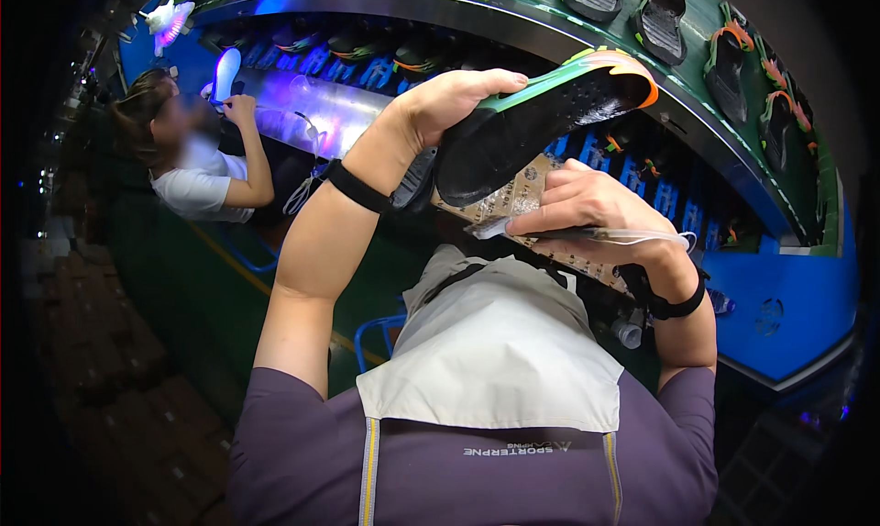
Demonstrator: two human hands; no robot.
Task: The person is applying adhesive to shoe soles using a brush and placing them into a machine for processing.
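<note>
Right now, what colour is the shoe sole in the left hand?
The shoe sole is black inside, its edge partly green and orange; best in head view.

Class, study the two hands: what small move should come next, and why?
Probably raise the brush to the black inside of the sole: the left hand holds that side turned into view, while the right hand holds the brush apart from it, over a patterned brown sheet.

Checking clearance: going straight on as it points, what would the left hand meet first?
Carrying the shoe sole, the left hand would probably meet the green worktop's metal edge; depth is unclear.
</note>
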